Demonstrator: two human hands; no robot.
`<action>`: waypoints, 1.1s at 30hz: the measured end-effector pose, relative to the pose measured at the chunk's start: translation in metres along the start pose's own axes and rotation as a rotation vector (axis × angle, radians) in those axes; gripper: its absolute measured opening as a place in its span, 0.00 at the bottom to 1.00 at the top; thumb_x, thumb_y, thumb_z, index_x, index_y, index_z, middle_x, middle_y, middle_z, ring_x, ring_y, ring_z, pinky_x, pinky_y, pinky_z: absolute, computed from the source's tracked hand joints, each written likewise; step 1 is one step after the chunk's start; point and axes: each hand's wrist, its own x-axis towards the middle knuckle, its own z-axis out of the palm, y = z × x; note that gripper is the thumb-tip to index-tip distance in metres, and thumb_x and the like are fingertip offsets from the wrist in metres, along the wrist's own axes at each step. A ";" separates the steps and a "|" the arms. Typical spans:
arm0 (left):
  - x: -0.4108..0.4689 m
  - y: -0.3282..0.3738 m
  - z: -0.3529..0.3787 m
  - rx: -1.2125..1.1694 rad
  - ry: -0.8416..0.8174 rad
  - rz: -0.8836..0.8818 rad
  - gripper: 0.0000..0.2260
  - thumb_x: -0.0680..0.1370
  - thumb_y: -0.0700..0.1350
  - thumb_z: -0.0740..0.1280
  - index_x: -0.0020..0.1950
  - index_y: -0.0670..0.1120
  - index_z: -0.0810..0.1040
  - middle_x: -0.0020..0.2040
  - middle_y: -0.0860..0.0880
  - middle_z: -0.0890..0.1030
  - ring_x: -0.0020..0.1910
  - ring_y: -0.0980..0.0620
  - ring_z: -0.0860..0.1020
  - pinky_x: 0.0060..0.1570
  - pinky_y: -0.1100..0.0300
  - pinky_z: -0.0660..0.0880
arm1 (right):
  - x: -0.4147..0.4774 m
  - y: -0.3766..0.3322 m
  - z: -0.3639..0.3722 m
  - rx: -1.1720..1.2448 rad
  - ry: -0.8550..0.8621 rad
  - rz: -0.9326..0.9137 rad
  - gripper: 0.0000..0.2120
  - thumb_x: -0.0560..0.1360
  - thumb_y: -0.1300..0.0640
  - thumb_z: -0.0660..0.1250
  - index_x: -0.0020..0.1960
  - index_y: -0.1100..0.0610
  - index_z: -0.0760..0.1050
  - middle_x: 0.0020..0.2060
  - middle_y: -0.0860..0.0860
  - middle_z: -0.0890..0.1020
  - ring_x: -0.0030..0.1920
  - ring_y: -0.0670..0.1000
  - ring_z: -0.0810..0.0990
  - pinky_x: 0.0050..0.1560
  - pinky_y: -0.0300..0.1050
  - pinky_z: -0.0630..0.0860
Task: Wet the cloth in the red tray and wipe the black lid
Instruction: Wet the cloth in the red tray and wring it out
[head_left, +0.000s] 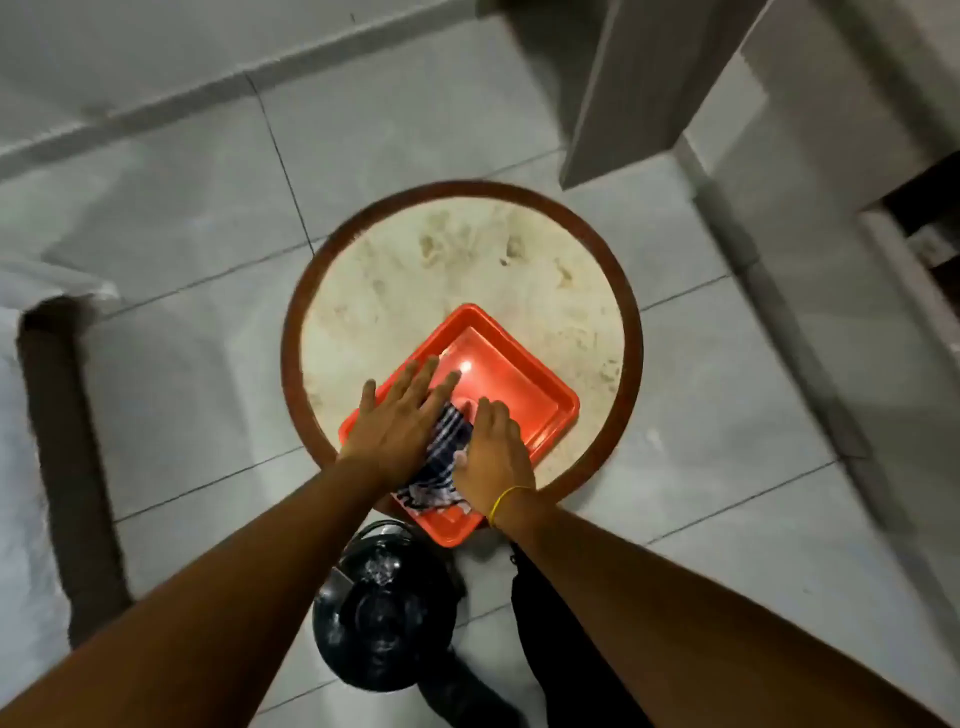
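A: Both hands are flat on the cloth (441, 457) in the near left part of the tray (524, 387), which sits at the near edge of the round bench (467, 260). What makes this soak go well?

B: Keep pressing. The left hand (397, 421) lies palm down with its fingers (426, 382) spread and straight, reaching past the cloth onto the tray floor. The right hand (493, 457) is flat too, fingers together and slightly curled at the cloth's far edge. Neither pinches anything.

A: Is there water?

B: The tray floor shines, but I can't tell how deep it is. I'd push the cloth toward the far right, where the glare is, so the whole piece gets wet.

A: Any risk?

B: The tray's near corner overhangs the bench rim, so heavy pressure there could tip it. Press over the bench instead.

A: And the lid (387, 613)?

B: It's on the floor, near side, below the tray, not yet wiped.
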 end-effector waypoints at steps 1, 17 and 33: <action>0.011 0.000 0.013 0.057 -0.083 0.046 0.43 0.83 0.48 0.67 0.86 0.55 0.38 0.88 0.46 0.39 0.86 0.42 0.43 0.78 0.28 0.53 | 0.009 0.004 0.012 -0.050 0.002 -0.003 0.44 0.77 0.53 0.72 0.85 0.63 0.55 0.78 0.60 0.66 0.77 0.63 0.68 0.79 0.55 0.67; 0.054 -0.018 0.037 0.281 -0.037 0.295 0.15 0.77 0.50 0.70 0.62 0.50 0.80 0.59 0.46 0.79 0.59 0.41 0.74 0.57 0.41 0.69 | 0.047 -0.005 0.044 0.056 -0.050 0.117 0.19 0.71 0.53 0.75 0.59 0.56 0.79 0.60 0.57 0.81 0.66 0.63 0.77 0.66 0.57 0.71; -0.134 -0.141 -0.041 -0.097 0.416 -0.039 0.13 0.68 0.33 0.75 0.50 0.39 0.79 0.41 0.40 0.84 0.33 0.35 0.82 0.26 0.49 0.76 | 0.005 -0.184 -0.025 -0.237 0.085 -0.754 0.13 0.72 0.58 0.70 0.55 0.56 0.73 0.45 0.58 0.86 0.44 0.68 0.84 0.42 0.50 0.60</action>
